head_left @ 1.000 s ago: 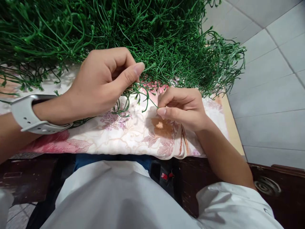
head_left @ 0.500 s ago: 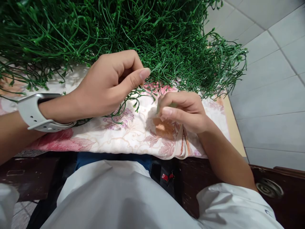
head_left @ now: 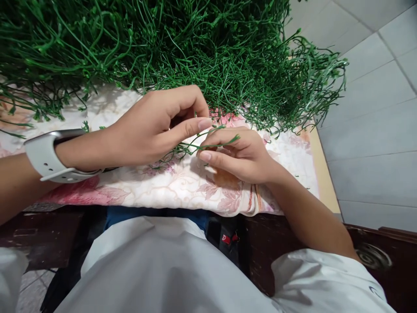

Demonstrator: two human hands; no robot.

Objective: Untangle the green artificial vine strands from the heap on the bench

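Left hand [head_left: 156, 130] looks pinched on thin stems [head_left: 211, 146] over the cloth [head_left: 163, 191], just below the green pile [head_left: 195, 48]. Right hand's [head_left: 244, 158] fingers are narrow, can't tell if gripping. Those crossed stems could snag or snap if tugged sideways, imo.

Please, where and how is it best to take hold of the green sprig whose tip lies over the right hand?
I would pinch the green sprig lightly on its thin stem, just behind the wider tip, with the right hand's thumb and forefinger, coming from the right. The tip points that way, the slender stem suits a fingertip pinch, and the left hand occupies the other side.
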